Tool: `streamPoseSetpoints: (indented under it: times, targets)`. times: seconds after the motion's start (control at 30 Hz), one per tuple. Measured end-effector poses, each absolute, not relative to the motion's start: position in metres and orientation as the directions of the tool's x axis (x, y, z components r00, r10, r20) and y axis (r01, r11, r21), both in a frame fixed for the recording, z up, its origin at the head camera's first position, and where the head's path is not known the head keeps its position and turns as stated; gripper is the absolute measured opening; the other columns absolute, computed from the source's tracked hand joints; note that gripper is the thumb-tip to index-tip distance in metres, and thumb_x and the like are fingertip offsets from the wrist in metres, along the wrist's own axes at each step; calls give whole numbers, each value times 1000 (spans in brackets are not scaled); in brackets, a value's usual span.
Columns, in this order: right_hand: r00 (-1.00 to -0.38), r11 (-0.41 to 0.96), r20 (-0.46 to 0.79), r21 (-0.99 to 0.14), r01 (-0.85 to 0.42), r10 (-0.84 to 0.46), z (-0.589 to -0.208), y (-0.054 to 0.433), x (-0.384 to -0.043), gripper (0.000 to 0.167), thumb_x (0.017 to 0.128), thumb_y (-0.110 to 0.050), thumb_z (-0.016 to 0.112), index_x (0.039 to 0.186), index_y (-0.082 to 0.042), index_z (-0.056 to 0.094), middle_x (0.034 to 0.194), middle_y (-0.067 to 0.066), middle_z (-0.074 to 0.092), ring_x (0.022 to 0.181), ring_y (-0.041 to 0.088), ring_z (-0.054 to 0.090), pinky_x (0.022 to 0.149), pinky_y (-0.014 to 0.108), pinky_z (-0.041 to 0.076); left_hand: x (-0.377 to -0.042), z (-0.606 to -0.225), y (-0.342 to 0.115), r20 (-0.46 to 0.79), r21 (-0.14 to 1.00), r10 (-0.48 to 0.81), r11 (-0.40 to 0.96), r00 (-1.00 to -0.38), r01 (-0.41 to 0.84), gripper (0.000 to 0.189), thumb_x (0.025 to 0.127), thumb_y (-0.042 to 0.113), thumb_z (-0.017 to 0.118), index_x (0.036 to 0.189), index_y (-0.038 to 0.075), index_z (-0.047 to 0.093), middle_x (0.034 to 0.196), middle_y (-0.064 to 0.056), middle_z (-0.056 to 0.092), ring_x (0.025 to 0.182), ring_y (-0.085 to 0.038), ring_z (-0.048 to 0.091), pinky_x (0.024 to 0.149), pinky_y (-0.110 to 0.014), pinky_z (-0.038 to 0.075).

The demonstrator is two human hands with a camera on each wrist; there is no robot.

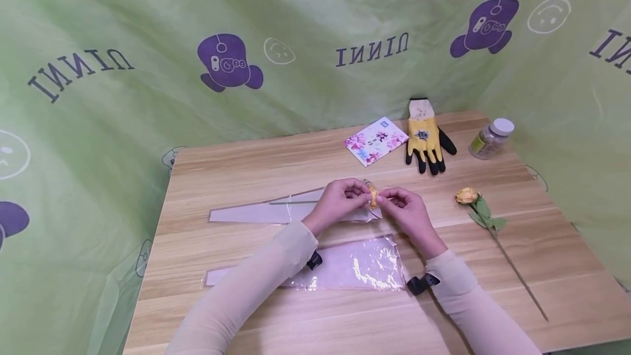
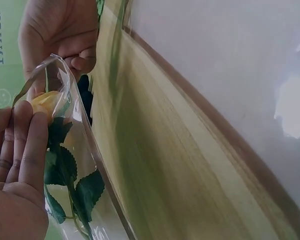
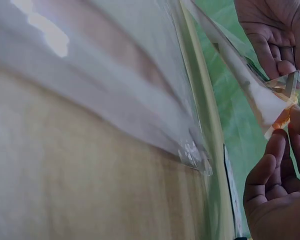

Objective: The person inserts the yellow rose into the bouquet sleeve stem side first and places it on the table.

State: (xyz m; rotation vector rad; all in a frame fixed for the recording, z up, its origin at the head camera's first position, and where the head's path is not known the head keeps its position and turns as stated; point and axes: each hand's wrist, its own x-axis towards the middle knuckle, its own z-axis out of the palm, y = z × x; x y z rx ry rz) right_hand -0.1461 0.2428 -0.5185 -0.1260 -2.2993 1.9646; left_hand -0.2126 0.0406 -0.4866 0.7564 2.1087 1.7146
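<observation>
Between a wood-grain worktop's (image 1: 365, 319) side edges, left hand (image 1: 342, 201) and right hand (image 1: 408, 212) pinch a tapered clear plastic sleeve (image 1: 296, 211) around a yellow rose (image 2: 46, 102).

The bare left hand (image 1: 342, 201) and right hand (image 1: 409, 215) emerge from long, pale beige sleeves, the left sleeve (image 1: 246, 289) and right sleeve (image 1: 475, 303) softly creased and ending in broad, plain cuffs just behind the wrists. Behind each hand, on the inner side of the cuff, sits a small, chunky black device, the left device (image 1: 314, 260) partly hidden by its cuff, the right device (image 1: 419, 285) more exposed.
</observation>
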Motion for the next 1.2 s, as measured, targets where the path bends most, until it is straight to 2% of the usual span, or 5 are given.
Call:
streamPoseSetpoints:
  times: [0.4,0.63,0.77,0.9,1.2]
  targets:
    - [-997,241,57,-970,-43,51,-513,242,-146,41,108,-32,52,118,2,71,108,17,71,89,32,63,87,27,50,-216,-488,40,95,972,579,123,-810,202,12,92,13,76,100,4,73,86,1,72,76,-15,69,72,-29,59]
    - [-1000,257,-9,-966,9,3,-512,240,-145,60,110,-46,33,125,-1,69,91,21,63,79,39,52,67,37,46,-215,-488,40,88,973,570,127,-817,193,12,92,14,77,100,5,73,87,1,72,77,-18,69,70,-29,59]
    - [-996,316,-15,-949,-14,-89,-511,235,-148,66,112,-45,22,133,1,63,108,27,65,103,44,58,94,48,46,-214,-485,41,87,976,569,117,-817,185,11,92,15,77,99,7,73,87,1,72,77,-19,70,69,-30,60]
    - [-994,348,-4,-937,-36,-112,-511,231,-151,66,112,-42,18,135,5,59,140,23,57,134,41,47,118,54,24,-214,-483,42,98,975,562,113,-821,194,11,92,18,78,98,10,73,88,2,73,77,-17,71,71,-31,60]
    - [-995,320,-62,-947,32,-83,-507,235,-148,65,111,-46,22,134,-1,63,87,26,58,78,42,50,73,45,45,-218,-480,38,80,971,546,145,-834,188,10,92,17,77,99,12,73,88,3,72,77,-17,69,71,-31,60]
